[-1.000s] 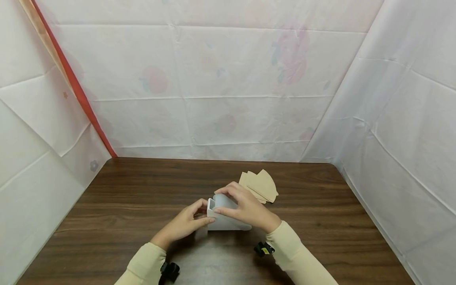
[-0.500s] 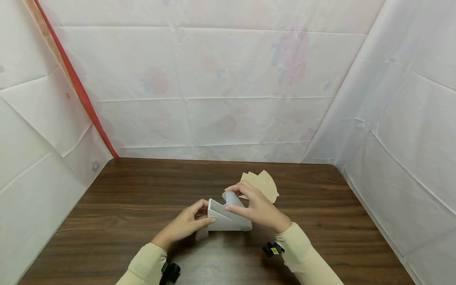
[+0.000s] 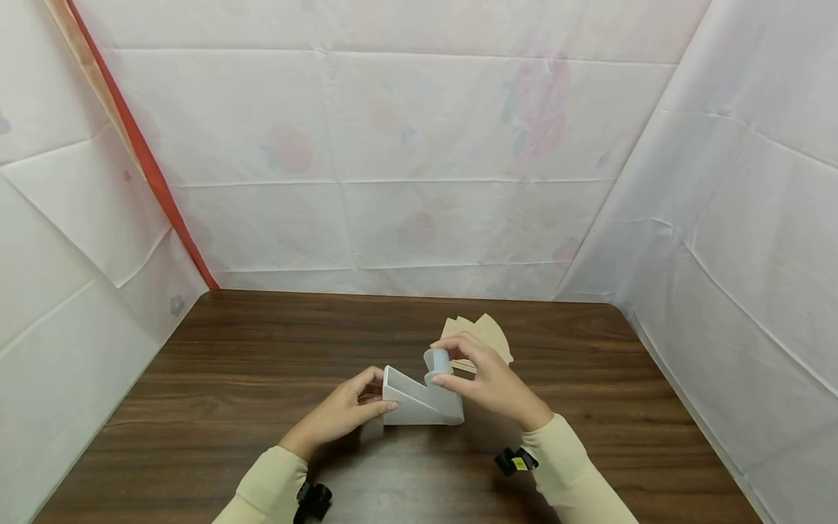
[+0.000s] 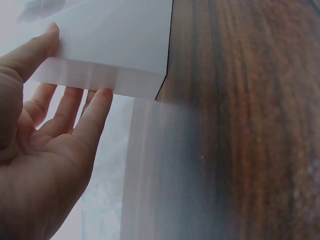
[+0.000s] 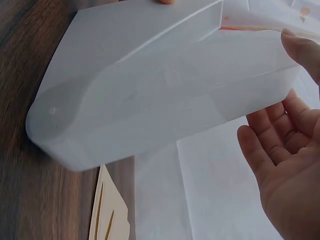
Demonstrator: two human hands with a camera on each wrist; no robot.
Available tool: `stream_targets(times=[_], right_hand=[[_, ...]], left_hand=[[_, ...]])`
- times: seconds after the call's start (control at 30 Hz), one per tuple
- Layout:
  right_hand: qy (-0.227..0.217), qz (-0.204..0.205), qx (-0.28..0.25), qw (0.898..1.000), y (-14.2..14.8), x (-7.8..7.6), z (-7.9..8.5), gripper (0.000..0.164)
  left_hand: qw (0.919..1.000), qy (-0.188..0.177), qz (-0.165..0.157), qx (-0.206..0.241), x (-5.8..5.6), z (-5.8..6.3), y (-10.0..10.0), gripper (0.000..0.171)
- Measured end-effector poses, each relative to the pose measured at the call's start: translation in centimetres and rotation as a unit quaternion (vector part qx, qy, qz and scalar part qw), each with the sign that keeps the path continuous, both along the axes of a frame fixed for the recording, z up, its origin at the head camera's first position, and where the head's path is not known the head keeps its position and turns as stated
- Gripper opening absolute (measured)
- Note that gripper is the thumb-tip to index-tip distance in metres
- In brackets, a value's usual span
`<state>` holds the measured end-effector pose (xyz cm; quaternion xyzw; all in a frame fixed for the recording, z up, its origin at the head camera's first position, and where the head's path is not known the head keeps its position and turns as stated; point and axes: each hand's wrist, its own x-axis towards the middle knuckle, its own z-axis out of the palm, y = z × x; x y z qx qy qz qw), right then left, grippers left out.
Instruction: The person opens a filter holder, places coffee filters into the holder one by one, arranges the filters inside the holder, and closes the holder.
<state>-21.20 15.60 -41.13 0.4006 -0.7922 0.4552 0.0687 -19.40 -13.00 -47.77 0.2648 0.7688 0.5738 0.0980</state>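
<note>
A white wedge-shaped coffee filter holder [image 3: 414, 409] stands on the table, its left end uncovered. A translucent lid [image 5: 170, 95], joined to it at the low right end, is swung up and tilted to the right. My left hand [image 3: 343, 407] holds the holder's tall left end; in the left wrist view the thumb lies on the side wall and the fingers touch the end wall. With thumb and fingers on either side, my right hand [image 3: 491, 382] pinches the raised end of the lid. Behind it lie several tan fan-shaped paper coffee filters [image 3: 489, 336], partly hidden by this hand.
The dark wood-grain table [image 3: 275, 342] stretches out on both sides of the holder. White patterned sheets [image 3: 419, 145] hang at the back and sides, with a red strip [image 3: 147, 171] at the left corner. Small black cameras sit at both wrists.
The right hand has swung the lid upward and to the right, uncovering the holder's left part. The left hand keeps hold of the left end, almost unmoved.
</note>
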Motion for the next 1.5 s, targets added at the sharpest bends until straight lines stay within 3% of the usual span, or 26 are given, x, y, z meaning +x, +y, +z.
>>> stream_targets(times=[0.43,0.6,0.83,1.13,1.5], right_hand=[[-0.064,-0.030,-0.023,0.997,3.4,0.5,0.2,0.038],[-0.047,-0.044,-0.022,0.998,4.5,1.1,0.7,0.039],[-0.030,-0.070,-0.004,0.997,5.2,2.8,2.7,0.035],[-0.050,-0.086,0.000,0.995,7.7,1.7,0.0,0.042],[-0.089,-0.117,0.009,0.989,9.5,2.0,-0.6,0.040]], left_hand=[[1.0000,-0.003,0.005,-0.007,0.1,0.0,0.0,0.031],[0.9999,0.003,0.009,-0.009,0.1,0.0,0.1,0.030],[0.9999,0.005,0.010,-0.011,0.1,0.2,0.0,0.030],[0.9999,0.003,0.007,-0.011,-0.1,0.1,0.0,0.030],[1.0000,-0.001,0.003,-0.003,-0.1,0.0,0.1,0.030]])
